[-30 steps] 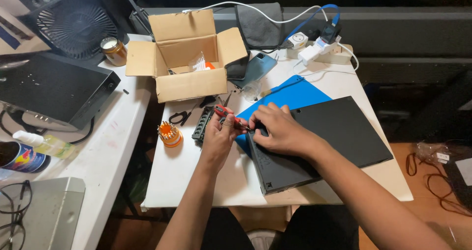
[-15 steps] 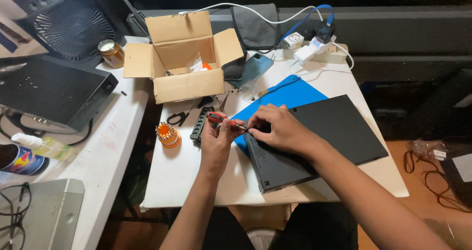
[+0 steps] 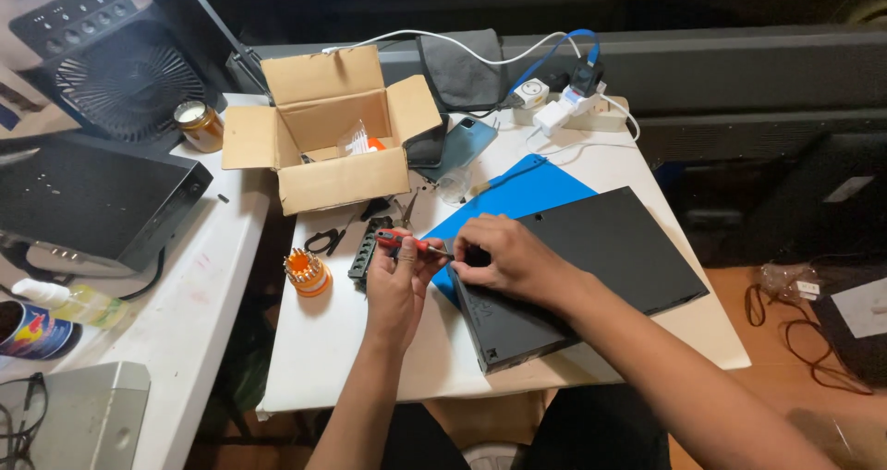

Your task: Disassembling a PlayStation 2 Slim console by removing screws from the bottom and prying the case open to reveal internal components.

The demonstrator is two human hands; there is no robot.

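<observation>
Nearest, flat black slab-shaped laptop (image 3: 591, 276) lying underside up on white table (image 3: 351, 359): stiff, smooth, probably heavy, best gripped by its edges. Right hand (image 3: 508, 259) resting on its near corner, fingers curled, grip unclear. Left hand (image 3: 395, 280) closed around slim red-handled screwdriver (image 3: 411, 242). Beyond, blue mat (image 3: 527, 193), open cardboard box (image 3: 323, 128).

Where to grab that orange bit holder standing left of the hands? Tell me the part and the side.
Take the orange bit holder by its round lower body, coming from above with fingers on opposite sides. It stands upright on the white table, bits pointing up, so the top is probably a poor hold. Its left and near sides look free; the black bit rack lies to its right.
</observation>
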